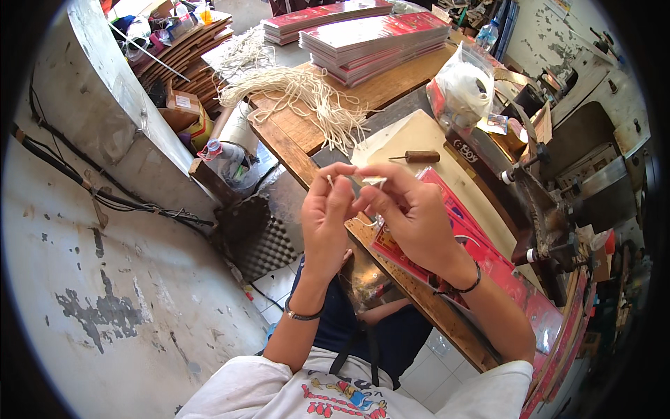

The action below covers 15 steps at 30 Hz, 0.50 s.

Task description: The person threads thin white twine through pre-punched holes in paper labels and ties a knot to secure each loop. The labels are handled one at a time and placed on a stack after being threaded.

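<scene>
Left hand (325, 206), right hand (412, 209) pinch pale cord (375, 181), mostly hidden in grip; red sheets (481, 251) partly covered.

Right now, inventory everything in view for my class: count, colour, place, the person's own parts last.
table: one, brown, centre
stacks: at least two, red and white, far end
cord heaps: two, pale, beside stacks
board: one, cream, on table
tool: one, brown-handled, on board
sheets: several, red, nearer than tool
plastic bag: one, clear, beyond tool
wall: one, pale, left
clutter: uncountable, mixed, around edges
cord: count unclear, white, between hands
left hand: one, dark wristband, centre
right hand: one, dark wristband, beside left
</scene>
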{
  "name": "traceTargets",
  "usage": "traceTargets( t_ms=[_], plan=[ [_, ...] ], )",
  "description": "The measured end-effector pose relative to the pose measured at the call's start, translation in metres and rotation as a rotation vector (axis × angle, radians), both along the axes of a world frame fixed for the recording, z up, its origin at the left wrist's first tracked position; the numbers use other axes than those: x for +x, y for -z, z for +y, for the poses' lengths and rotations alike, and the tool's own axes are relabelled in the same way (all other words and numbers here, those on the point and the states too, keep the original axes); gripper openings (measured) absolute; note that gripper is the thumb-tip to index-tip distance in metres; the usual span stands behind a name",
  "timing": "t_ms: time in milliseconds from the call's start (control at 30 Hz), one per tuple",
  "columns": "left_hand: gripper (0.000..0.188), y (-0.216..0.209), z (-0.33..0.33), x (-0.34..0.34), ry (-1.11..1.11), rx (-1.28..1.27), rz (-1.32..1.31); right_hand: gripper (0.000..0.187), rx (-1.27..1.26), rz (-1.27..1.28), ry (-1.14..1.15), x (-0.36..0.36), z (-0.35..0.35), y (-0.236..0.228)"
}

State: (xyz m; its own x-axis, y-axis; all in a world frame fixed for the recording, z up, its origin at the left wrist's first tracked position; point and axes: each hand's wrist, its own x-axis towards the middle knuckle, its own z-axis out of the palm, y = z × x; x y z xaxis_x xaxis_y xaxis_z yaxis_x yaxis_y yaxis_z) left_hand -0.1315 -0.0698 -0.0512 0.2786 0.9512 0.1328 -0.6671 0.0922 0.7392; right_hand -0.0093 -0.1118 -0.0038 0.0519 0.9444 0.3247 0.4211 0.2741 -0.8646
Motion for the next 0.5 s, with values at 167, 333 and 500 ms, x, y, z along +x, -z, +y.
traceTargets(
  t_ms=[167,333,500],
  plan=[
    [0.019,0.004,0.008,0.005,0.011,0.016,-0.125,0.026,0.008,0.209,0.106,0.003,-0.003,0.008],
    [0.021,0.010,0.018,0.003,-0.094,0.133,0.074,0.019,0.142,-0.195,0.038,0.014,0.001,-0.004],
    [0.025,0.009,0.020,-0.002,-0.147,0.105,0.127,0.025,0.411,-0.397,-0.065,-0.007,-0.014,-0.036]
  ],
)
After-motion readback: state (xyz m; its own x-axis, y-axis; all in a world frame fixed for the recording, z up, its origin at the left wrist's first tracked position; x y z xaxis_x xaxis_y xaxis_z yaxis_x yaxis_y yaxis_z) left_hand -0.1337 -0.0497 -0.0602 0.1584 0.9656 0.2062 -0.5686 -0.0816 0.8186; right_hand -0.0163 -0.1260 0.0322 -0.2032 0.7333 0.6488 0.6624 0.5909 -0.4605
